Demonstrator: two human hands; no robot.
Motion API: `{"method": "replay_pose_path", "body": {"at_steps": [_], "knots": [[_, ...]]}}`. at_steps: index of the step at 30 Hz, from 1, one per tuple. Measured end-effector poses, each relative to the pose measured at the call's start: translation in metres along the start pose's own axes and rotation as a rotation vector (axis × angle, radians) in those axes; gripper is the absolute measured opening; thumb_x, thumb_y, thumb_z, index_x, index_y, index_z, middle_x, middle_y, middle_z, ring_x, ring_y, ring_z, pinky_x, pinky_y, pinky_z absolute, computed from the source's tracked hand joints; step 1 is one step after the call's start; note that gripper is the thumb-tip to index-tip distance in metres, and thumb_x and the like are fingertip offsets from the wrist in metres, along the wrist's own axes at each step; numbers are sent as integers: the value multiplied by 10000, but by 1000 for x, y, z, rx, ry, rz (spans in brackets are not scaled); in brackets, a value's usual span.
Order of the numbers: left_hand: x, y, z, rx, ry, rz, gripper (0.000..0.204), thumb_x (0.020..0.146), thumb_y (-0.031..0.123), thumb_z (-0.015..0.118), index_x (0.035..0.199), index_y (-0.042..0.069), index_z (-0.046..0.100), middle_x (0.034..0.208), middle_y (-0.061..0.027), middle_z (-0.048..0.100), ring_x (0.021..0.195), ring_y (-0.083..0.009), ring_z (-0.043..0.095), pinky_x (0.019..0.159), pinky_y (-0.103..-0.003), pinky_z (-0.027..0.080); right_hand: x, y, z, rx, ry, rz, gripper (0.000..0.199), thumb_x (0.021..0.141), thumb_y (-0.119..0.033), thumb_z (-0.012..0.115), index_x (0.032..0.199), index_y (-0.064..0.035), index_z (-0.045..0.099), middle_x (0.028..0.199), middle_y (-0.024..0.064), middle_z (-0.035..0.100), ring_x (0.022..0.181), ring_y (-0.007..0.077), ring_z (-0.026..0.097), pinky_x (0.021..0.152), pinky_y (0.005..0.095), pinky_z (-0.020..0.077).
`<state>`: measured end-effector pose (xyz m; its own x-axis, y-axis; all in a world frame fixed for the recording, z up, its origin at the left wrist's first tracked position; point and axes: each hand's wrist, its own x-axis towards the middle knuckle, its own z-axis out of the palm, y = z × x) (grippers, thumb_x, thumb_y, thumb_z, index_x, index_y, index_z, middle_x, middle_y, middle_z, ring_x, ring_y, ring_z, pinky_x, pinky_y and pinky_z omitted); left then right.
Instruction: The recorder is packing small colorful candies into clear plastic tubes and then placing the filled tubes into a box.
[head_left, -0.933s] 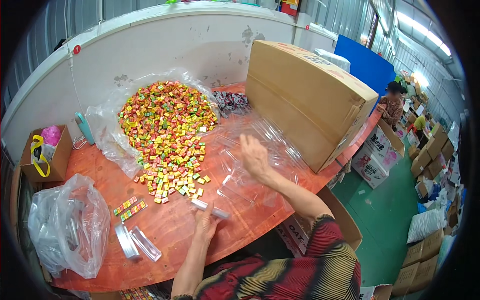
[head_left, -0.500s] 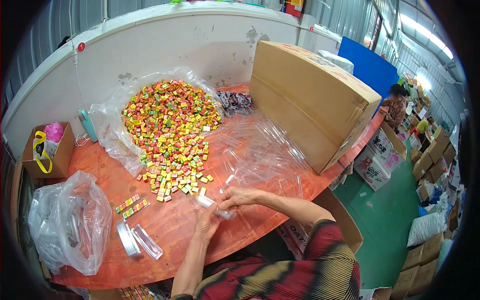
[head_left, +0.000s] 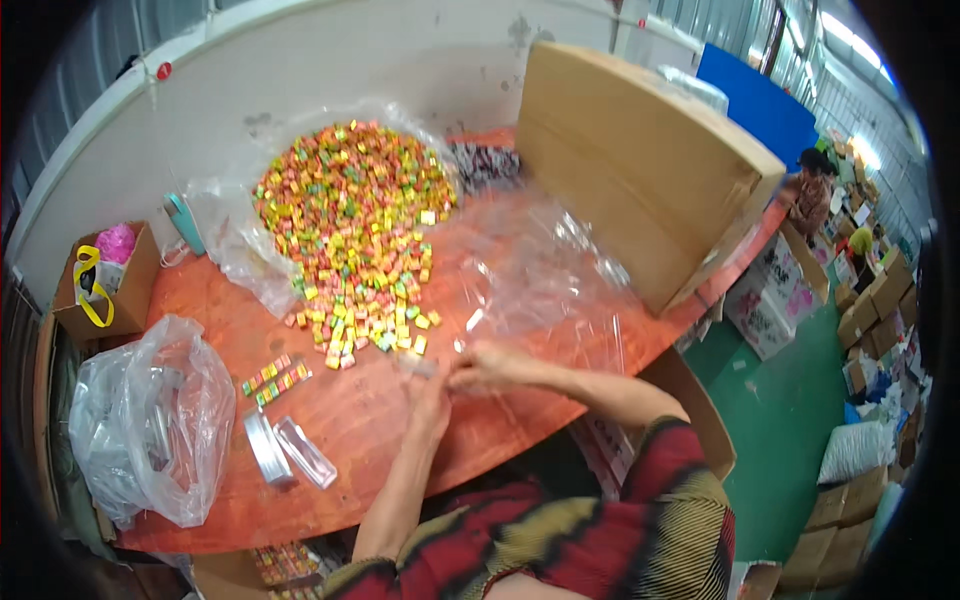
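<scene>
Near the front middle of the table my two hands meet, smeared by motion. My left hand (head_left: 430,388) is closed on a small clear plastic case (head_left: 414,364), whose end shows past the fingers. Fingers bent, my right hand (head_left: 488,366) is closed right beside it; what it pinches, if anything, is hidden. Beyond them spreads a large heap of small wrapped candies (head_left: 355,215), yellow, red, orange and green, on a clear plastic sheet (head_left: 240,255). Two short rows of candies (head_left: 277,380) lie to the left. Closer to me are two clear trays, one a narrow open tray (head_left: 305,452).
Loose clear plastic pieces (head_left: 540,265) lie right of the heap, before a big cardboard box (head_left: 640,170). At left stand a clear bag of plastic cases (head_left: 155,430) and a small carton (head_left: 130,290). A co-worker (head_left: 810,195) is at the far right, past the red tabletop (head_left: 370,440).
The whole view has shifted, so the table sits slightly higher and further right. My hands stay together at the plastic case; the candy rows and trays keep their places on the table.
</scene>
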<state>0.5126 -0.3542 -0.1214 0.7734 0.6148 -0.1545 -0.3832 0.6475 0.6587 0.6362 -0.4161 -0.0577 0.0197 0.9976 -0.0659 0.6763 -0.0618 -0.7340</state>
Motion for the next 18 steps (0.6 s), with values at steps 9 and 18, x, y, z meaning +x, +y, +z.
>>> {"method": "replay_pose_path", "body": {"at_steps": [9, 18], "knots": [[5, -1, -5, -72, -45, -142, 253, 764, 148, 536, 972, 53, 428, 937, -93, 523, 849, -223, 529, 726, -412, 464, 13, 44, 6, 369, -142, 72, 162, 725, -175, 514, 678, -24, 550, 543, 63, 510, 466, 115, 476, 426, 277, 374], [6, -13, -15, -137, 39, -160, 256, 742, 172, 570, 927, 67, 429, 917, -92, 517, 845, -244, 535, 737, -434, 464, 13, 42, -86, -861, 1097, 16, 106, 649, -141, 520, 666, -42, 487, 625, 141, 497, 608, 265, 508, 510, 375, 412]]}}
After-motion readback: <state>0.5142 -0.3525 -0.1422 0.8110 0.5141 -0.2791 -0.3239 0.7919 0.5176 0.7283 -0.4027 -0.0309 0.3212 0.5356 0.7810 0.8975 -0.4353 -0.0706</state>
